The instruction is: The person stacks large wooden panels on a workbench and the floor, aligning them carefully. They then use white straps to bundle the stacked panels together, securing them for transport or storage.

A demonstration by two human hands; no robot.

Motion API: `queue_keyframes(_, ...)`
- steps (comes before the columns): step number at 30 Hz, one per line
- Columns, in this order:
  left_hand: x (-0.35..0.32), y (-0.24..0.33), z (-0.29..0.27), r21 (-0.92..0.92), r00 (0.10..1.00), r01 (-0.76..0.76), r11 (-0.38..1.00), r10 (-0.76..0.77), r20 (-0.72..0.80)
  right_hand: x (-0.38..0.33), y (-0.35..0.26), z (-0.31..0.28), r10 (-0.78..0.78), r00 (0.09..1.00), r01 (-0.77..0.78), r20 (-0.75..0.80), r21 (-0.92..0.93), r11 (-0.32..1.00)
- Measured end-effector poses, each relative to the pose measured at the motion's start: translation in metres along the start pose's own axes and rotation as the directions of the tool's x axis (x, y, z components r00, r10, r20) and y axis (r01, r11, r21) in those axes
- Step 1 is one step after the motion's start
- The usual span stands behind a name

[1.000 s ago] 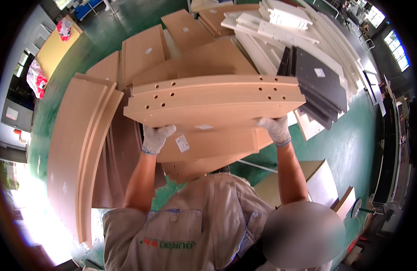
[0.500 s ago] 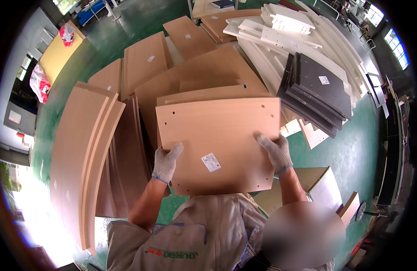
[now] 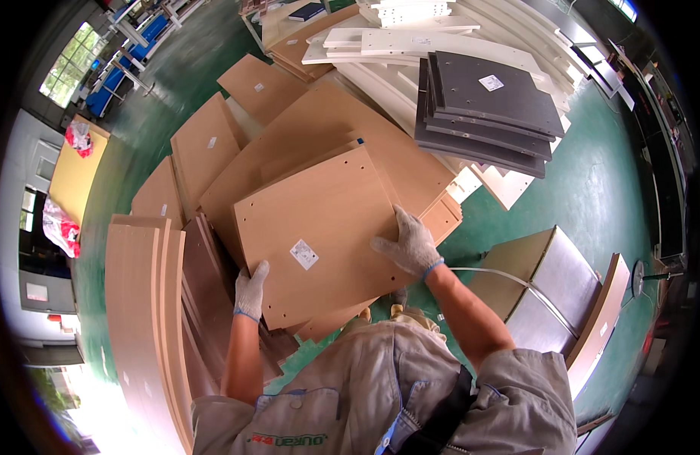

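A light wood-coloured furniture panel (image 3: pixel 327 216) with drilled holes near its corners is held in front of me, tilted, over a pile of similar boards. A white label (image 3: pixel 303 255) is stuck on its upper face. My left hand (image 3: pixel 250 292), in a pale knitted glove, grips the panel's left edge near its lower corner, thumb on top. My right hand (image 3: pixel 410 244), gloved likewise, clasps the right edge, with its thumb and part of the hand over the face. The fingers beneath the panel are hidden. Just behind it lies a large brown board (image 3: pixel 289 140).
Dark grey panels (image 3: pixel 490 102) are stacked at the right, beside white boards (image 3: pixel 448 44). Long wood-coloured boards (image 3: pixel 134 296) and dark brown ones (image 3: pixel 221 280) stand at my left. A metal-sided box (image 3: pixel 543 280) with a strap stands on the green floor (image 3: pixel 592 189) to the right.
The panel has turned anticlockwise and now lies further left in view, between both hands. My right hand has come inward along its edge. The whole view has shifted, showing more floor at right.
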State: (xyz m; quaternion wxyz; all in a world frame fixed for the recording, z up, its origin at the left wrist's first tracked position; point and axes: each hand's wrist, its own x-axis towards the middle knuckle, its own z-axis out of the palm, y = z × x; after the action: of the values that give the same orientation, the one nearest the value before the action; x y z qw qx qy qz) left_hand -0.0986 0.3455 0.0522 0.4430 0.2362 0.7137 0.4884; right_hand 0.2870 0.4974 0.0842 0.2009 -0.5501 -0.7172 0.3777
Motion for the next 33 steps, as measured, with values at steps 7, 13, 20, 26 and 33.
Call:
queue_keyframes(7,-0.064,-0.009,0.027,0.032,0.979,-0.168,0.985,0.163,0.125,-0.075,0.030,-0.004,0.195,0.980,-0.170,0.027,0.613,0.771)
queue_keyframes(13,-0.083,-0.002,0.039,-0.063,0.980,-0.152,0.986,0.158,0.120,-0.065,0.030,-0.012,0.214,0.974,-0.216,0.071,0.569,0.794)
queue_keyframes(20,-0.051,-0.012,0.023,-0.070,0.991,-0.130,0.989,0.133,0.028,-0.014,0.024,-0.019,0.101,0.967,-0.235,0.235,0.658,0.716)
queue_keyframes(26,-0.014,-0.028,-0.002,-0.362,0.985,0.121,0.924,-0.065,0.162,-0.036,0.060,-0.002,0.106,0.933,-0.347,0.343,0.788,0.508)
queue_keyframes(33,0.027,-0.089,-0.033,-0.480,0.941,0.329,0.813,-0.243,0.233,0.017,0.041,0.014,0.081,0.924,-0.365,0.373,0.801,0.475)
